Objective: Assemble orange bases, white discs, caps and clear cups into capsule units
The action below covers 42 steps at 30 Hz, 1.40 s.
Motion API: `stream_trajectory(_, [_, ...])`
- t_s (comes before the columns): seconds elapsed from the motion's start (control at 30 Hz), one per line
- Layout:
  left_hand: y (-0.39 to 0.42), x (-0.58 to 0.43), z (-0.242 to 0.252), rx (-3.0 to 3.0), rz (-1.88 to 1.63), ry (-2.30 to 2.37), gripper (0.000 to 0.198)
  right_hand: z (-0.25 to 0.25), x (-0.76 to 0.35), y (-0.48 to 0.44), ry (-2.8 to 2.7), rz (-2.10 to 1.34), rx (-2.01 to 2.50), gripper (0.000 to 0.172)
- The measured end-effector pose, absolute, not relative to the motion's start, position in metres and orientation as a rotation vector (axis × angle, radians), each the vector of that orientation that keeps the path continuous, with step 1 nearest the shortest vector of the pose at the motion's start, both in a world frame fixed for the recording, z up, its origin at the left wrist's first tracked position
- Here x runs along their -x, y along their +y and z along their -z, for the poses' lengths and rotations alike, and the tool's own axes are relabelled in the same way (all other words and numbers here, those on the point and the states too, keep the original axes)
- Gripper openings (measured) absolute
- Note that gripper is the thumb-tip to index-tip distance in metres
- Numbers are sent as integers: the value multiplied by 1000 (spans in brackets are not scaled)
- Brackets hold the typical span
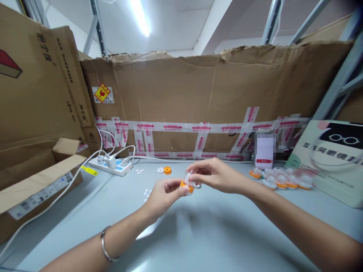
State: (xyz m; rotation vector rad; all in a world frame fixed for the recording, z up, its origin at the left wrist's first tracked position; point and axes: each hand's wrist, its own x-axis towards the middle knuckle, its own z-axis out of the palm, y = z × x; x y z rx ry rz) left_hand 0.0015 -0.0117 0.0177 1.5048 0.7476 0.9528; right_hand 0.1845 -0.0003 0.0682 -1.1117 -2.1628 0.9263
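Left hand (163,193): grip closed, thumb and fingers round an orange piece (191,188), held up over the counter (204,238) near mid-view. Right hand (212,174): thumb and fingertips pinched nearly together on a clear piece (188,176) at the top of the orange one; can't tell if the clear piece is seated. Silver bangle (103,243) on left wrist. Beyond the hands, a white disc (160,170) sits just beside an orange disc (168,170). Small white bits (140,171) farther left, near the power strip (112,165), which has plugs in it. More small white parts (146,194) beside the left hand, partly hidden. To the right, a group of clear-topped orange and white items (286,181), bunched in front of an upright screen (264,149), partly pixelated. Open cardboard box (42,189) far left.
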Motion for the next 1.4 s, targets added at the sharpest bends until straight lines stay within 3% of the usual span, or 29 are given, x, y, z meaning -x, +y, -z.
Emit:
stream_trajectory(0.2, [-11, -2, -14, -1512, -951, 744, 27, -58, -176, 1, -2041, -674, 1175, 39])
stream_trajectory(0.57, [-11, -1, -15, -1471, -943, 728, 26, -63, -186, 4, -2123, -1087, 1044, 34])
stream_trajectory(0.77, [-10, -1, -16, -1461, -958, 731, 26, -60, -181, 5, -2080, -740, 1183, 38])
stream_trajectory(0.93, [-9, -1, -17, -1471, -947, 734, 28, -65, -183, 3, -2135, -953, 1044, 37])
stream_trajectory(1.07, [-8, -1, -15, -1463, -943, 755, 28, -61, -182, 3, -2086, -763, 1207, 38])
stream_trajectory(1.23, [-8, 0, -14, -1476, -943, 734, 26, -59, -182, 4, -2079, -974, 1064, 34])
stream_trajectory(1.4, [-7, 0, -13, -1445, -935, 744, 26, -57, -179, 6, -1997, -808, 1179, 37])
